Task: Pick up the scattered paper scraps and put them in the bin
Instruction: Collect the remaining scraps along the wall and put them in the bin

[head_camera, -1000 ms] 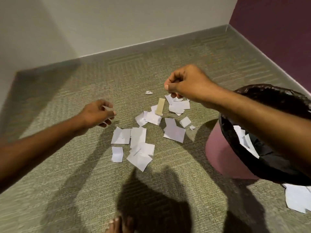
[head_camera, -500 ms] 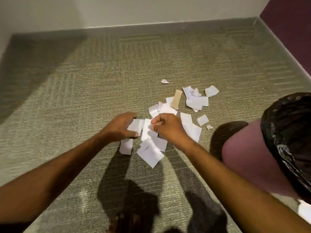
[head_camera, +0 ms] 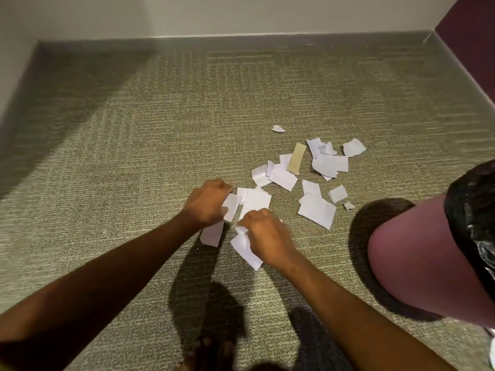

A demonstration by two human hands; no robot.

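Several white paper scraps (head_camera: 317, 210) lie scattered on the green carpet, with one tan strip (head_camera: 296, 158) among them. My left hand (head_camera: 206, 203) is down on the nearest cluster, its fingers curled round a white scrap (head_camera: 231, 206). Close beside it, my right hand (head_camera: 265, 234) has its fingers curled onto another white scrap (head_camera: 245, 249). The pink bin (head_camera: 417, 266) with a black liner (head_camera: 471, 210) stands at the right edge, an arm's reach from the pile.
A grey skirting and white wall (head_camera: 214, 14) close the far side. A dark maroon wall (head_camera: 471, 36) runs along the right. A small crumpled bit (head_camera: 278, 128) lies apart, beyond the pile. More white paper (head_camera: 492, 354) shows at the lower right corner.
Both hands came down from the air onto the near cluster of scraps and closed on them. The view shifted left, so the bin's opening is now mostly out of frame.
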